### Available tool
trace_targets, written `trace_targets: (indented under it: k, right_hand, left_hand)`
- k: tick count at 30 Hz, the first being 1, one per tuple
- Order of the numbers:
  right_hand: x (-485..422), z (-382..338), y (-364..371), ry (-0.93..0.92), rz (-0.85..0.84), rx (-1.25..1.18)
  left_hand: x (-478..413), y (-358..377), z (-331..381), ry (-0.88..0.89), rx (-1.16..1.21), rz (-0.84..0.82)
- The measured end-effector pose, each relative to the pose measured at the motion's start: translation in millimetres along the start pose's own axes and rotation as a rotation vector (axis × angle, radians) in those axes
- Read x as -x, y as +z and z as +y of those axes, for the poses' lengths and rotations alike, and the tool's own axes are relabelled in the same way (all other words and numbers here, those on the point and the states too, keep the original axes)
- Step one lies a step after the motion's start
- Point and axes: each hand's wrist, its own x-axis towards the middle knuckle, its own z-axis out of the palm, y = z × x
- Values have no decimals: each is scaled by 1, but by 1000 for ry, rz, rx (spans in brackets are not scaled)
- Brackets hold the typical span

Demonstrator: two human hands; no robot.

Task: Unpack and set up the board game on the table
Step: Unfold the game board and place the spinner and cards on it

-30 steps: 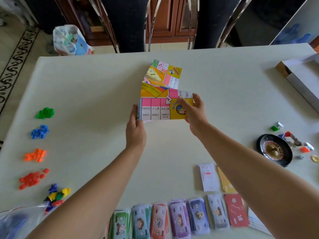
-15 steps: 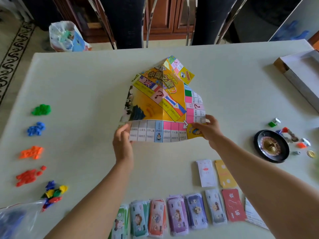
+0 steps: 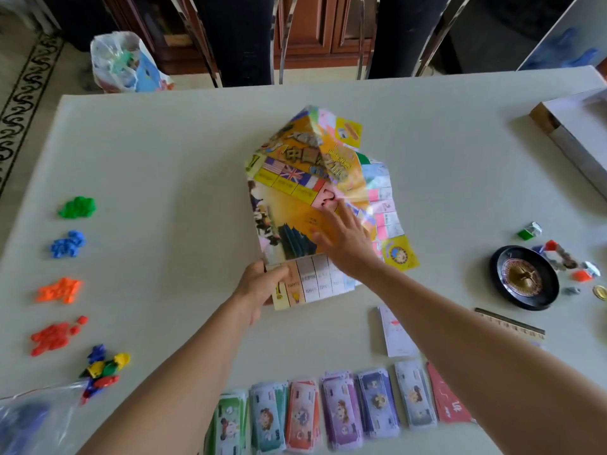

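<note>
A colourful paper game board (image 3: 295, 178), partly unfolded and creased, lies tented in the middle of the white table (image 3: 164, 142). My left hand (image 3: 259, 287) pinches its near left corner at the bottom edge. My right hand (image 3: 345, 241) lies flat on the board's yellow centre with fingers spread and straight. The far part of the board is blurred. Stacks of play money (image 3: 328, 418) line the near edge of the table.
Piles of green (image 3: 78, 207), blue (image 3: 68, 243), orange (image 3: 59, 289) and red (image 3: 54, 334) pieces run down the left side, with mixed pawns (image 3: 103, 369) and a plastic bag (image 3: 26, 421) nearer. A roulette wheel (image 3: 523, 277), small tokens, cards (image 3: 395, 333) and the open box (image 3: 578, 133) sit on the right.
The board has opened out further and dropped onto the table. My right hand let go of its right corner and moved onto its centre. My left hand still holds the left corner.
</note>
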Motion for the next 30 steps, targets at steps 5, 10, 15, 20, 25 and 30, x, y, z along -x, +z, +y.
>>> trace_targets:
  k: [5, 10, 15, 20, 25, 30]
  right_hand:
    - [16, 12, 13, 92, -282, 123]
    - [12, 24, 15, 67, -314, -16]
    - [8, 10, 2, -68, -373, -364]
    - [11, 12, 15, -219, -418, 26]
    - [15, 4, 1, -101, -177, -366]
    - [16, 11, -13, -169, -52, -486]
  left_hand:
    - [1, -20, -9, -129, -112, -140]
    - [-9, -14, -3, 33, -2, 10]
    - [-27, -10, 17, 153, 99, 172]
    - [-30, -3, 39, 96, 432, 95]
    - [-30, 12, 41, -23, 648, -27]
    - [-22, 41, 49, -201, 698, -284]
